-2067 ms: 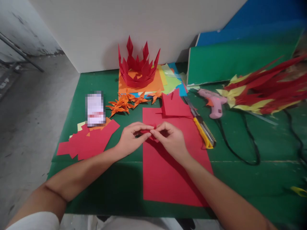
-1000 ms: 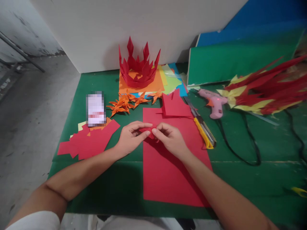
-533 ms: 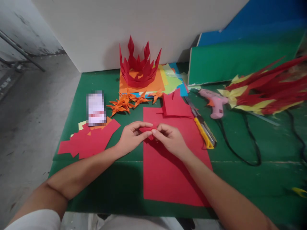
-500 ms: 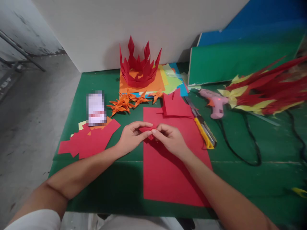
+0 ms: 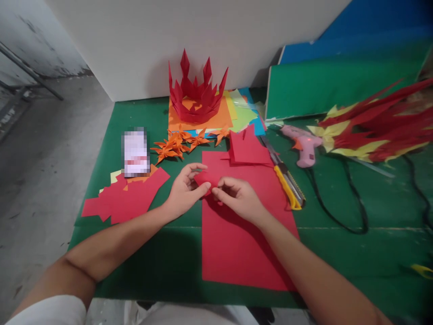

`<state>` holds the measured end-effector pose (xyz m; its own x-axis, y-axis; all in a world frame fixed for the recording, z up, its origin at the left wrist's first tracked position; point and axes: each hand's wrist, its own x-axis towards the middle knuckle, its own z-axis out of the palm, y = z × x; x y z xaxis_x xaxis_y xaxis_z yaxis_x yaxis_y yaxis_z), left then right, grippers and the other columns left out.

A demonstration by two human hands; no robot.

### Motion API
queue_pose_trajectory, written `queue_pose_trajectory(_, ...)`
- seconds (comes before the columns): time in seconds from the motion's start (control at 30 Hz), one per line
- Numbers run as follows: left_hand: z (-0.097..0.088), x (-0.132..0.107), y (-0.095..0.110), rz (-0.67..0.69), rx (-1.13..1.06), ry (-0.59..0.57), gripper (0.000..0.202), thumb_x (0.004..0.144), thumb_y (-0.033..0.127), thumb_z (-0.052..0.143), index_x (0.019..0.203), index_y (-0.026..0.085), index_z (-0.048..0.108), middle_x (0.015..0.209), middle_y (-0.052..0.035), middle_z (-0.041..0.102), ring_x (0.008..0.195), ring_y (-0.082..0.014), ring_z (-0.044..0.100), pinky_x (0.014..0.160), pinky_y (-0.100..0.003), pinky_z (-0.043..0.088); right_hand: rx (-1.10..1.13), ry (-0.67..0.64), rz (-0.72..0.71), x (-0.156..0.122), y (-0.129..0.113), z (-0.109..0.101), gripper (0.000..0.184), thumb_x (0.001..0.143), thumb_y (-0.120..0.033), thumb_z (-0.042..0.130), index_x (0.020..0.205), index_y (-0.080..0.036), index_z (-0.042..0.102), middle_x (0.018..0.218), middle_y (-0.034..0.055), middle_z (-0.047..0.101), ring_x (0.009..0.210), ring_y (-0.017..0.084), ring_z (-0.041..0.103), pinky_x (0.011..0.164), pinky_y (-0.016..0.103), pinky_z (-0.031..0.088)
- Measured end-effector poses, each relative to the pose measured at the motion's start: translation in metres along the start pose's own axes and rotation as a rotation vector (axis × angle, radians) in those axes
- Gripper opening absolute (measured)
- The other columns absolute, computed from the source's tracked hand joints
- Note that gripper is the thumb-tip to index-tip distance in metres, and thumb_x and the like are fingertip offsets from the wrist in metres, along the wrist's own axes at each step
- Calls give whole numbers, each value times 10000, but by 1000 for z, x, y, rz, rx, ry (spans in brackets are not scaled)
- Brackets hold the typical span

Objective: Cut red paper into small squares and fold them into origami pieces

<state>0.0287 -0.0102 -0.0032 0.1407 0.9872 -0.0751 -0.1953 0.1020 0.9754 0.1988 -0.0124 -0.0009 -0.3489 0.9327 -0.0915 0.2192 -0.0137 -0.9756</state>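
Note:
Between both hands is a small folded piece of red paper (image 5: 210, 178), held up over a large red sheet (image 5: 248, 253). My left hand (image 5: 186, 187) pinches its left side with the thumb in front, the index finger stretched along behind. My right hand (image 5: 239, 196) grips its lower right corner between thumb and curled fingers. Parts of the piece are covered by the fingertips. Just beyond the hands, a stack of red paper pieces (image 5: 250, 146) rests on the top of the sheet. To its right lies a yellow utility knife (image 5: 287, 185).
A red paper crown (image 5: 194, 104) stands on coloured sheets at the back, with several orange folded paper flowers (image 5: 174, 145) before it. Left are a phone (image 5: 135, 153) and red paper scraps (image 5: 130, 196). A pink glue gun (image 5: 304, 144) with a black cord lies right, beside red-and-yellow paper strips (image 5: 375, 126).
The folded red piece has been turned, so more of its flat face shows. My left fingers have spread a little, and my right fingertips have slid to its lower right corner.

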Motion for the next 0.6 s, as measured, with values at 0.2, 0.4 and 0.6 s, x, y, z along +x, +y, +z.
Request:
queue_pose_trajectory(0.2,2,-2,-2,-48,1,-31,465,709,232,738,1046,221,417,803,34,619,621,-79,620,585,-186,492,123,133,-60,2,2,0,262,815,-457,653,897,-224,564,835,15,603,738,145,590,660,275,493)
queue_pose_trajectory(0.4,3,-5,-6,2,177,-131,487,726,141,664,1130,218,404,809,31,603,666,-74,601,587,-171,440,159,134,-73,4,0,1,281,822,-400,656,1043,-239,593,818,4,570,704,133,567,624,266,497)
queue_pose_trajectory(0.6,2,0,-5,13,112,-43,450,719,173,659,1081,220,395,801,36,589,696,-84,613,618,-180,460,136,159,-85,4,2,1,267,829,-317,638,1079,-231,601,796,-11,541,642,117,545,594,268,492)
